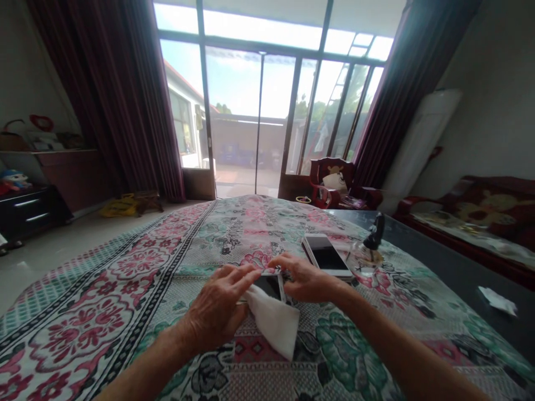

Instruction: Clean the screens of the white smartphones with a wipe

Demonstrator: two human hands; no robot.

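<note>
One white-edged, dark-screened phone (273, 286), apparently, partly under white cloth (275, 324).

Cloth (276, 324) on nearer phone (272, 285) (tablecloth (125, 312) beneath)

The person's left hand (219, 301) is bare, with fine creases over its back and around the left wrist (188, 329). The right hand (309, 278) is bare too. The fingers (242, 278) are rounded at the knuckles. The left forearm (154, 365) and right forearm (397, 348) are uncovered as far as they show, narrowing smoothly towards the hands
</note>
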